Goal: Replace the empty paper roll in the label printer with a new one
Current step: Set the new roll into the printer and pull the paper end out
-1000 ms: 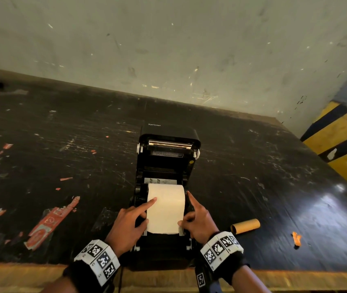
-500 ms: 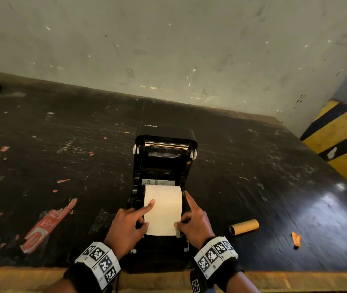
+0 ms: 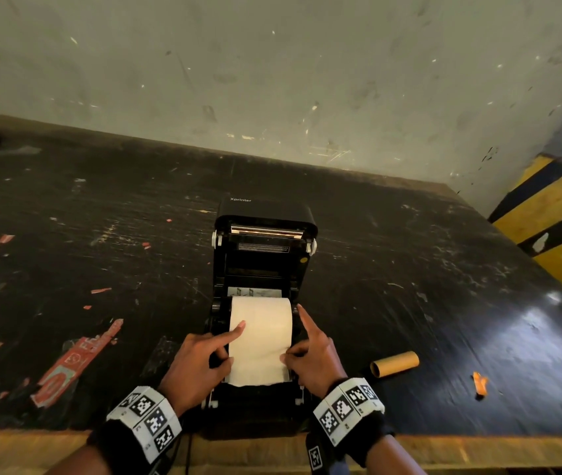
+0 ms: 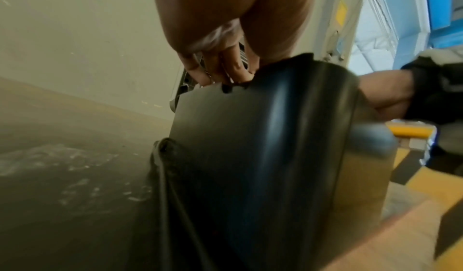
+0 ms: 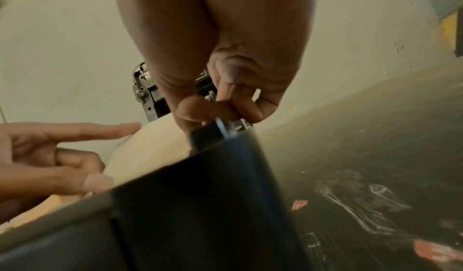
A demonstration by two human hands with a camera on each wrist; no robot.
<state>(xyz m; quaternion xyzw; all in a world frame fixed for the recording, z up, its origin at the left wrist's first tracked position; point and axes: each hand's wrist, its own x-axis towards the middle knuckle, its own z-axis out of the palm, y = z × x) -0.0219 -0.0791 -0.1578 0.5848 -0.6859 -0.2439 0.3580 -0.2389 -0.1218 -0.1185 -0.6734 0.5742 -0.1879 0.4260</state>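
The black label printer (image 3: pixel 262 255) stands near the table's front edge with its lid tipped open. A white paper roll (image 3: pixel 260 317) sits in its bay, and a strip is drawn forward over the front. My left hand (image 3: pixel 226 356) pinches the strip's left edge, its index finger lying straight on the paper. My right hand (image 3: pixel 291 353) pinches the right edge, its index finger straight beside the roll. The empty brown core (image 3: pixel 394 363) lies on the table to the right. The right wrist view shows the paper (image 5: pixel 150 146) between both hands.
The worn black table (image 3: pixel 409 269) meets a pale wall at the back. A yellow-and-black striped barrier (image 3: pixel 553 228) stands at the right. An orange scrap (image 3: pixel 479 383) and a red label (image 3: pixel 77 361) lie on the table. A cable (image 4: pixel 162 176) leaves the printer's side.
Both hands keep their hold at the paper's edges. The strip's torn end sits slightly nearer the printer's front than a second ago.
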